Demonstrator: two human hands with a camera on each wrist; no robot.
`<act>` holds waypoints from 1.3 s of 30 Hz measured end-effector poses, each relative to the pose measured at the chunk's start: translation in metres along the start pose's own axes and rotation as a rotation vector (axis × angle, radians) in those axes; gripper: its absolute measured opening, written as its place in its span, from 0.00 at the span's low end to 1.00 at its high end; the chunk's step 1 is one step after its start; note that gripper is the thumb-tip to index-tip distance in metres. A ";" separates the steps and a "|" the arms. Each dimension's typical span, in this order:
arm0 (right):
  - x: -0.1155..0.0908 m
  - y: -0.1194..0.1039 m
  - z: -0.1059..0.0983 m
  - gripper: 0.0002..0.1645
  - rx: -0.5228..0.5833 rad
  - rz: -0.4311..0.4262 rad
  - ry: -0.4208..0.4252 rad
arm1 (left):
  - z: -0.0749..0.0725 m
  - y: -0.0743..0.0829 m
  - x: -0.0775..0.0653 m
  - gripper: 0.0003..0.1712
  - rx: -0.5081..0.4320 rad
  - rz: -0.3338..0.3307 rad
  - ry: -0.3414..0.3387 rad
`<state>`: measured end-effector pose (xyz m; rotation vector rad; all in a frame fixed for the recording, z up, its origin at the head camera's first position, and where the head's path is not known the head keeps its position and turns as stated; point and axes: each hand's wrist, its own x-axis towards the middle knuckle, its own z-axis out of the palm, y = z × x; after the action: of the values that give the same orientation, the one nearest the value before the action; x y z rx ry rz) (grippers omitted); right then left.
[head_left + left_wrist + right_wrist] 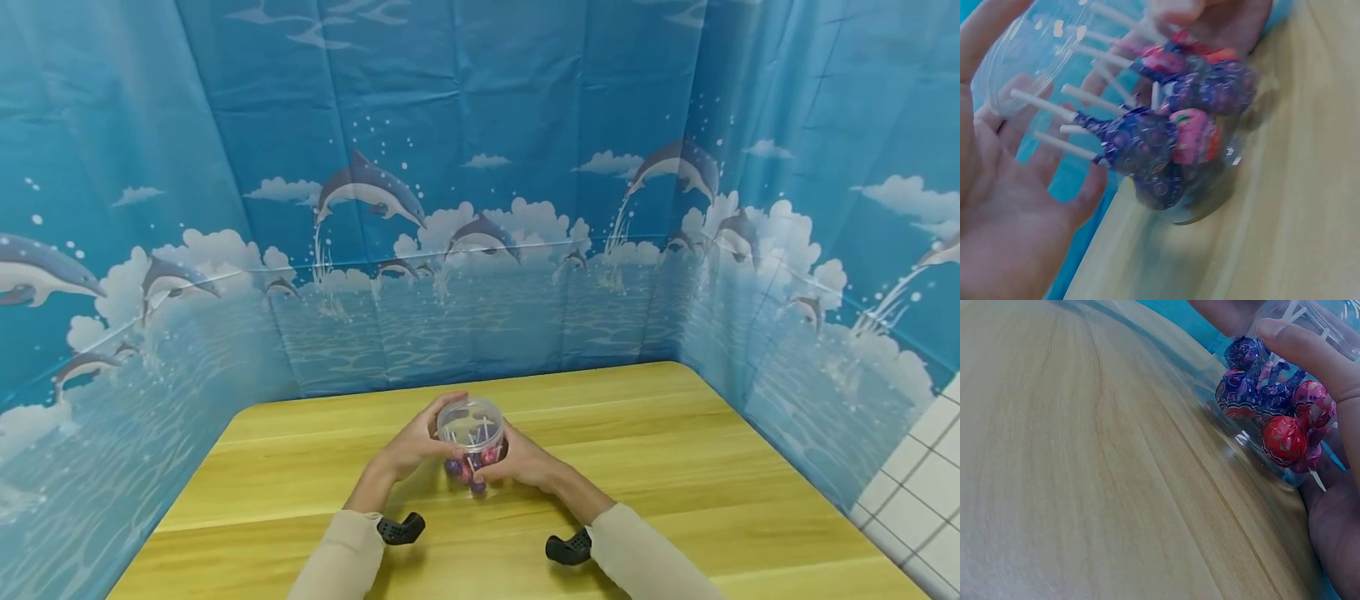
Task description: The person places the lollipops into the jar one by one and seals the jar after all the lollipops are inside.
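A clear round plastic jar (470,414) is held between both hands above the wooden table, tilted in the wrist views. Inside are several wrapped lollipops (1138,144), purple, pink and red, with white sticks toward the jar's top. My left hand (411,447) grips the upper part of the jar, thumb on the near side and fingers around the far side. Lower down, my right hand (528,461) holds the jar's body, its thumb across the front. In the right wrist view, a red lollipop (1285,440) shows through the wall. Whether a lid covers the top, I cannot tell.
The yellow wood-grain table (300,467) extends around the hands. Behind it and along the sides hangs a blue curtain (510,317) printed with dolphins. White tiles (922,475) show at the far right. Black wrist devices (401,529) sit by both cuffs.
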<state>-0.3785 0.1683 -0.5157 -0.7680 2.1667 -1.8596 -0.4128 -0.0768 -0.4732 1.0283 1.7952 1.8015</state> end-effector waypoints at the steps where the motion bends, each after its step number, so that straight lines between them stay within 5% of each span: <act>1: 0.000 0.000 0.000 0.61 0.000 -0.005 0.003 | -0.002 -0.001 0.000 0.54 -0.008 0.001 -0.016; 5: 0.001 0.001 0.000 0.62 0.007 -0.026 0.004 | -0.002 0.000 -0.001 0.54 -0.006 -0.006 -0.018; 13: 0.000 0.001 0.002 0.63 0.009 -0.018 0.000 | 0.014 0.006 -0.010 0.57 0.078 0.000 0.212; 18: 0.001 -0.001 0.003 0.62 0.024 -0.029 -0.010 | 0.021 0.009 -0.008 0.49 0.182 0.031 0.276; 21: 0.000 -0.001 0.002 0.61 0.013 -0.016 -0.006 | 0.018 0.008 -0.008 0.46 0.182 0.038 0.258; 28: -0.001 -0.003 0.000 0.60 0.027 0.003 -0.020 | -0.004 0.003 -0.003 0.45 0.077 0.010 0.051; 32: 0.000 -0.002 0.000 0.59 0.025 0.005 -0.042 | -0.008 0.003 -0.005 0.47 0.066 0.002 -0.007; 35: 0.000 -0.001 0.001 0.60 0.022 0.002 -0.045 | -0.001 0.007 -0.010 0.51 0.080 0.003 0.019; 39: -0.001 -0.002 0.001 0.62 0.025 -0.017 -0.032 | 0.016 0.012 -0.010 0.58 0.113 -0.001 0.145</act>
<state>-0.3767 0.1674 -0.5147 -0.8079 2.1202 -1.8658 -0.3921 -0.0743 -0.4657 0.9589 2.0035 1.8345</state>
